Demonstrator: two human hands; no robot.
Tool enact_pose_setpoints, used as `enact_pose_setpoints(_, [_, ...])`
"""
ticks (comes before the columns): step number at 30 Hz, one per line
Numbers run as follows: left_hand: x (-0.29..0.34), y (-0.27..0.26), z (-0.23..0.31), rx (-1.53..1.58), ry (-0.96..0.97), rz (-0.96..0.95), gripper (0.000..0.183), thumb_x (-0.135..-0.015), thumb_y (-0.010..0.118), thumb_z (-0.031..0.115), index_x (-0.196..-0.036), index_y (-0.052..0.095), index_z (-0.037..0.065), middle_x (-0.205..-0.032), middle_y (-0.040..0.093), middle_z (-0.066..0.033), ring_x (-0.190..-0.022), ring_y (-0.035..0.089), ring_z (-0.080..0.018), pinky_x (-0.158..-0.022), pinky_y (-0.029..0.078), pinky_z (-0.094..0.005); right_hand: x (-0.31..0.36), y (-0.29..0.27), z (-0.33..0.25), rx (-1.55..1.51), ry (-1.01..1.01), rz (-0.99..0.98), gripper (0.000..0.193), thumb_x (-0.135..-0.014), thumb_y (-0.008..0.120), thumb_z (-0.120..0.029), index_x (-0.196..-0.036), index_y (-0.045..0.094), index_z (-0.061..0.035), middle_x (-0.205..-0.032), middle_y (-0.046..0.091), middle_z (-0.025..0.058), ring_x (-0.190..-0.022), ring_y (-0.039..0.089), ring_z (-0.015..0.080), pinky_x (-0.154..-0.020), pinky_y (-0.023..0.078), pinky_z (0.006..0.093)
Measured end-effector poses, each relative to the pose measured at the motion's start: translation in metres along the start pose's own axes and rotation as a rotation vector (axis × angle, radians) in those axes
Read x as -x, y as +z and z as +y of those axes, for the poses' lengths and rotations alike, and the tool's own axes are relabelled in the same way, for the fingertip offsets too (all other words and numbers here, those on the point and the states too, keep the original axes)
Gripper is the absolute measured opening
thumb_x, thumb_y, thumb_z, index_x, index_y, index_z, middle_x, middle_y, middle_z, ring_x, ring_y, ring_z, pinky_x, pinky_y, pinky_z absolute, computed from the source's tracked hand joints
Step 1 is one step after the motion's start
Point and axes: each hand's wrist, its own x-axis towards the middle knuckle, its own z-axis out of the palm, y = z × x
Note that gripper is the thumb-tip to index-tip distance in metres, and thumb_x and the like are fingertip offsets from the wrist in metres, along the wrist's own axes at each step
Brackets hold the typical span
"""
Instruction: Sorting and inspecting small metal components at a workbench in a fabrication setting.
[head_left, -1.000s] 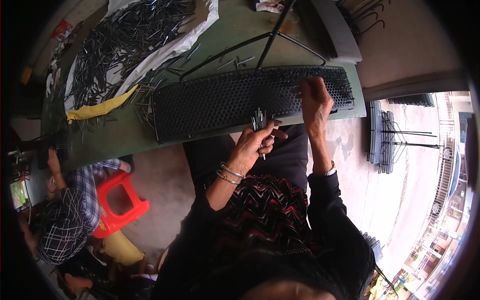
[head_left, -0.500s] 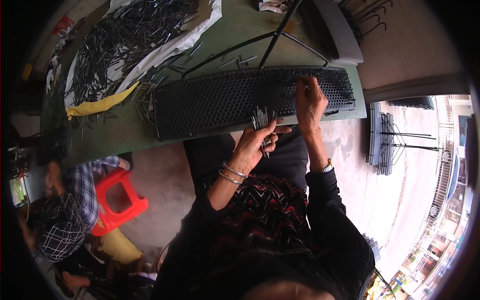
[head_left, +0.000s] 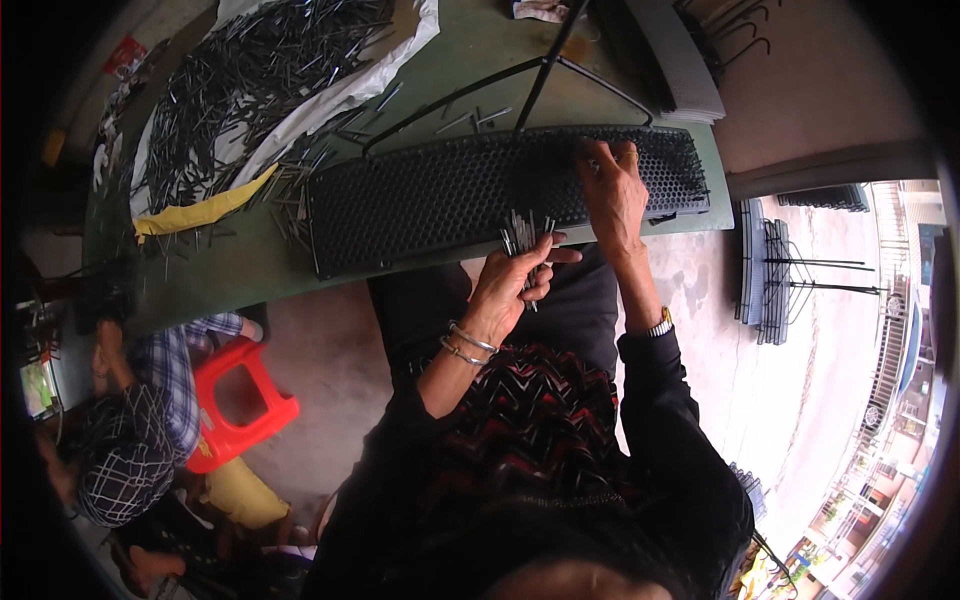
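My left hand (head_left: 512, 277) is closed round a bundle of thin dark metal rods (head_left: 520, 235), just in front of a long black perforated panel (head_left: 420, 205). The panel is full of round holes and lies along the table's near edge. Over its right half, my right hand (head_left: 613, 190) has its fingers bent down to the surface, pinched together. Whatever is between those fingertips is too small and dark to make out. Many short dark rods (head_left: 680, 165) stand in the holes at the panel's right end.
A big heap of loose rods (head_left: 270, 80) lies on white sheeting on the green table (head_left: 235, 270), some scattered beside it. A black bent-bar frame (head_left: 540, 85) rises behind the panel. Grey panels (head_left: 680, 75) are stacked far right. A red stool (head_left: 235, 405) and another person (head_left: 130, 450) are at left.
My right hand has shifted slightly left along the panel, its fingers now lower and turned more toward the holes. My left hand keeps the bundle in nearly the same place.
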Motion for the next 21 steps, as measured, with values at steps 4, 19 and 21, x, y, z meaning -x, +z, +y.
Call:
enact_pose_setpoints(4, [0.001, 0.001, 0.000, -0.003, 0.011, 0.036, 0.030, -0.093, 0.058, 0.024, -0.109, 0.061, -0.001, -0.098, 0.068, -0.0140, -0.051, 0.036, -0.0036, -0.042, 0.028, -0.0185, 0.014, -0.020, 0.003, -0.123, 0.049, -0.151, 0.012, -0.084, 0.065, -0.015, -0.091, 0.066, -0.0053, -0.084, 0.055, 0.0099, -0.071, 0.058, 0.0223, -0.060, 0.046, 0.0352])
enact_pose_setpoints(19, [0.002, 0.003, 0.001, -0.161, -0.018, -0.010, 0.028, -0.094, 0.056, 0.029, -0.104, 0.061, 0.003, -0.095, 0.068, -0.0171, -0.056, 0.049, -0.0056, -0.041, 0.028, -0.0169, 0.032, -0.055, 0.002, -0.864, 0.419, -0.761, 0.014, -0.088, 0.060, -0.012, -0.091, 0.061, 0.0019, -0.079, 0.062, 0.0044, -0.074, 0.059, 0.0098, -0.065, 0.047, 0.0245])
enact_pose_setpoints(21, [0.001, 0.001, -0.001, -0.138, -0.017, -0.005, 0.032, -0.095, 0.054, 0.032, -0.106, 0.060, 0.003, -0.095, 0.068, -0.0170, -0.057, 0.050, -0.0055, -0.041, 0.029, -0.0172, 0.033, -0.051, 0.005, -0.834, 0.399, -0.684, 0.013, -0.089, 0.059, -0.011, -0.091, 0.061, 0.0021, -0.078, 0.063, 0.0052, -0.071, 0.060, 0.0104, -0.064, 0.047, 0.0243])
